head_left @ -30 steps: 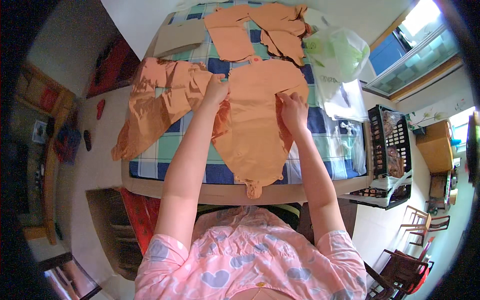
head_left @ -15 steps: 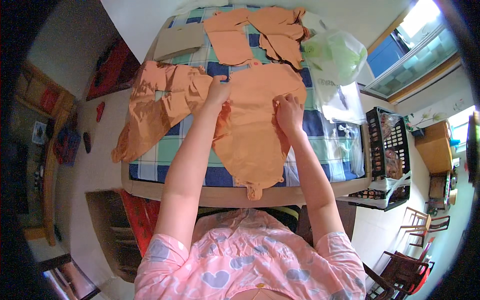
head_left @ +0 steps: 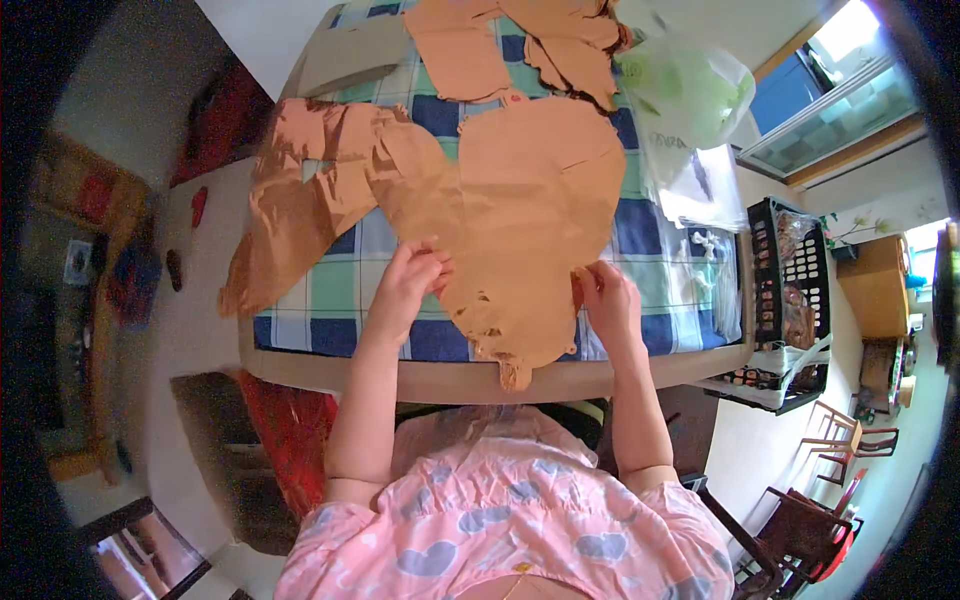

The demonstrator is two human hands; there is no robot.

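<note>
Orange-brown paper cutout (head_left: 535,215) lies flat on the checked tablecloth (head_left: 660,250), left hand (head_left: 410,280) and right hand (head_left: 605,300) pinching its near edges; keep both pinches level to avoid tearing.

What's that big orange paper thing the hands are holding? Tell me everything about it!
The big orange sheet looks like thin brownish-orange paper cut into a rounded shape, wide at the far end and narrowing toward the person. Its edges are wavy, with small notches and little holes near the left hand. A crumpled tip hangs over the table's near edge. It lies flat on the blue, green and white checked tablecloth. The left hand pinches its left edge, and the right hand grips its right edge. Its far left part overlaps a more wrinkled orange piece.
</note>
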